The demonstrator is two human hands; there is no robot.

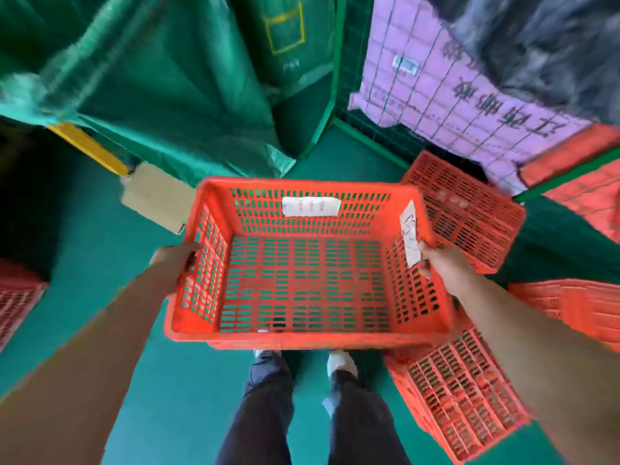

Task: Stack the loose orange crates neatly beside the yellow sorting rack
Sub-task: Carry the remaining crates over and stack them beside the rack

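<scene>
Since the left hand [174,255] and right hand [439,263] only grip the orange crate [302,280] by its side rims, it might tilt and slip.

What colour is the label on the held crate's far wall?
White rectangular paper label on orange slotted plastic crate; head view.

Pink sheet [436,95]: right behind the green wire fence [338,62], dark characters showing.
Green tarpaulin [167,95]: left of the fence, all folds.
Cardboard [157,196]: further left, lower down.
</scene>
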